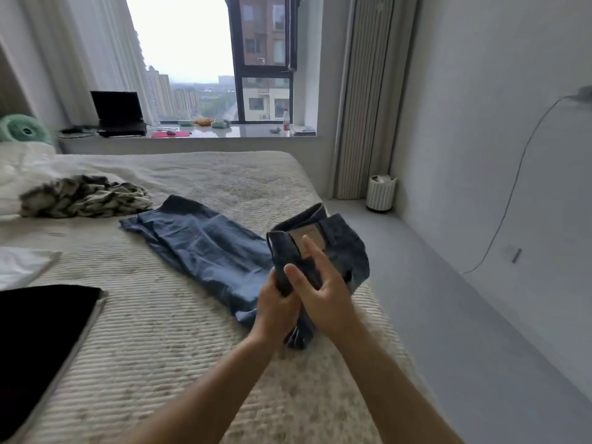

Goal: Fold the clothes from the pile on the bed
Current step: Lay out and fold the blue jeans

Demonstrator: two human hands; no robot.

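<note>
Broadly, the bed fills the view, its ribbed cream cover carrying everything that matters. On it lie the jeans, legs spread flat toward the far left while the waist end is lifted off the cover at the near right edge of the mattress. Farther left sits the pile, a crumpled patterned garment not yet folded, well apart from the jeans. A black item and a white one lie flat along the left side, possibly already done.

The left hand has its fingers curled round a bunched fold of denim just below the waistband. The right hand is spread, fingers straight, pressed against the waistband beside the leather patch; it steadies rather than grips.

To do this step well, I would judge that the waistband should be squared first, side seams matched, so one leg lands cleanly on the other. The bunch in the left hand looks twisted; shaking it loose before laying it down would avoid a lumpy fold. Working this near the mattress edge risks the denim sliding off, so drawing it inward seems wise.
</note>
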